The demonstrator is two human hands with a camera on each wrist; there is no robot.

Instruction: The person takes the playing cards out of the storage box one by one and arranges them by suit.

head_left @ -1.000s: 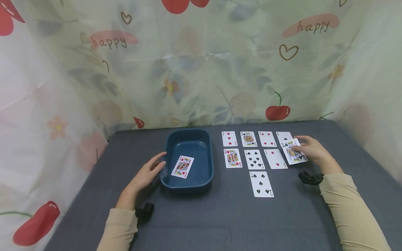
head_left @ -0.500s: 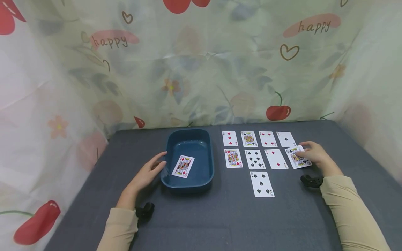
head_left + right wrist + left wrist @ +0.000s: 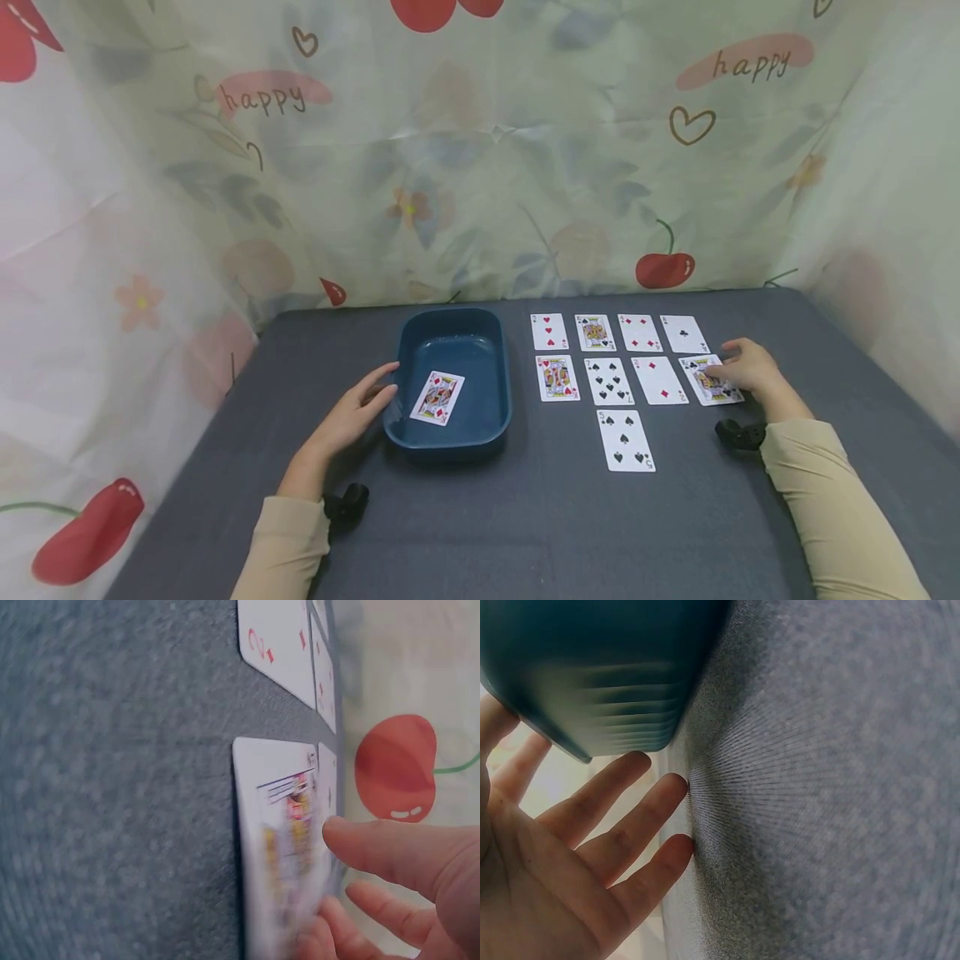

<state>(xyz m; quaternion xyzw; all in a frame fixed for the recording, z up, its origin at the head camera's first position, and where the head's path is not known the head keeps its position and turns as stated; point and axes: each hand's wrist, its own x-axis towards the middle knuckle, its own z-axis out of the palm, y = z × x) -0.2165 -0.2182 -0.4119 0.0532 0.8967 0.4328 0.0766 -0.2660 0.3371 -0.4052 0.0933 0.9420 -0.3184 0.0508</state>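
Observation:
My left hand [image 3: 348, 421] is at the near-left side of a blue rectangular tray [image 3: 495, 433]; in the left wrist view its fingers spread, mostly straight, beside the ribbed underside, with a fingertip against the rim. Inside the tray lies a red-suited face card [image 3: 437, 398]. At the right end of the second row, my right hand [image 3: 756, 371] pinches the right side of a black-suited face card [image 3: 701, 379], thumb over its face and fingers at its edge. The card lies flat or nearly so; its lower part is blurred in the right wrist view.
Left of that card lie the two of diamonds [image 3: 660, 381], seven of spades [image 3: 608, 382] and a red king [image 3: 557, 378]. Behind runs another row, ending in a club card [image 3: 684, 334]. The five of spades [image 3: 626, 440] lies in front. A printed curtain [image 3: 487, 192] hangs behind the grey-covered table [image 3: 480, 533].
My right hand brought the black-suited face card toward me and slightly right, off the club card behind, then straightened and lowered it into the second row. My left hand stayed still.

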